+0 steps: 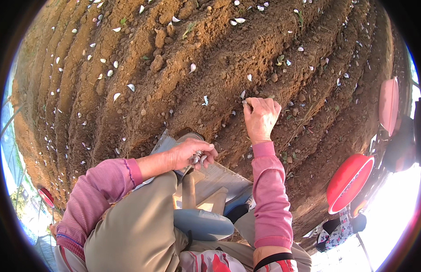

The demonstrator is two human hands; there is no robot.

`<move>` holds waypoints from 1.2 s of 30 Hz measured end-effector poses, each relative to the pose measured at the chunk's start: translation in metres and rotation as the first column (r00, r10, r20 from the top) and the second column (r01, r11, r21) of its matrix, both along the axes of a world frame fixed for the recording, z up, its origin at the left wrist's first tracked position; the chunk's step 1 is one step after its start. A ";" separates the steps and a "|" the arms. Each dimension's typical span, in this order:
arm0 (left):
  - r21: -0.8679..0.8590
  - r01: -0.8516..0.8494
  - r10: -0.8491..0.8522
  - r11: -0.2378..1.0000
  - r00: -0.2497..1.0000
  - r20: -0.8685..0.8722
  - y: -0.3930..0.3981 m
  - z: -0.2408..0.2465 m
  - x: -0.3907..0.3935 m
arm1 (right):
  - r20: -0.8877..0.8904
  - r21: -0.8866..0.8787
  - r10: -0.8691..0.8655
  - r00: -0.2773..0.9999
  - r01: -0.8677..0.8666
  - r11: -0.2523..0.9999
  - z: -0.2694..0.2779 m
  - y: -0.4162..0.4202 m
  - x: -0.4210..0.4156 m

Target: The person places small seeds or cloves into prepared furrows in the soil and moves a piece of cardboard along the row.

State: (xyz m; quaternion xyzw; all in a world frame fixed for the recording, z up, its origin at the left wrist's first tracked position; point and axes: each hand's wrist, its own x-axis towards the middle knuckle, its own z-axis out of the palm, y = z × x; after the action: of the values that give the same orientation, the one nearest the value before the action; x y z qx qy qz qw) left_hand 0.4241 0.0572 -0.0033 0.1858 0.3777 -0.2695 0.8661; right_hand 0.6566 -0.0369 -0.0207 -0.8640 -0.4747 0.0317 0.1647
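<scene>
My left hand (pixel 183 154), above my lap, has its fingers curled around several garlic cloves (pixel 196 159). My right hand (pixel 263 117) reaches forward to the furrowed brown soil (pixel 217 64), its thumb and fingers pinched on a small pale clove (pixel 244 101) at their tips; the fingers partly cover it. Just beyond those fingertips a white garlic clove (pixel 243 94) stands in the soil, with another clove (pixel 249 78) farther along. Many more cloves dot the furrows on both sides. Pink ribbed oversleeves (pixel 270 183) cover both my forearms.
A wooden board (pixel 227 175) and a blue-grey rounded object (pixel 203 224) lie between my legs. At the right are a red basin (pixel 349 183) and a pink basin (pixel 388 105). Another red basin (pixel 46 198) stands far left. A patterned sleeve (pixel 337 233) shows at lower right.
</scene>
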 end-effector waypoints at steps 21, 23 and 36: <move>0.023 0.003 -0.003 1.000 1.000 -0.018 0.001 0.000 -0.001 | -0.125 -0.133 -0.295 0.947 0.278 0.951 -0.006 0.007 0.009; -0.001 -0.017 0.017 1.000 0.999 -0.033 0.002 -0.003 -0.005 | -0.042 -0.038 -0.248 0.968 0.246 0.969 0.006 0.002 0.018; -0.009 0.016 -0.017 1.000 0.999 -0.033 0.002 -0.001 0.001 | 0.213 -0.498 0.073 0.974 0.044 0.866 -0.015 0.044 0.047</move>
State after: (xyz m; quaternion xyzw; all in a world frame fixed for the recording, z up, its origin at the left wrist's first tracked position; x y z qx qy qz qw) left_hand 0.4252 0.0594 -0.0040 0.1807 0.3894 -0.2813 0.8582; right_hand 0.7035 0.0071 -0.0361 -0.8716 -0.4721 0.0569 -0.1195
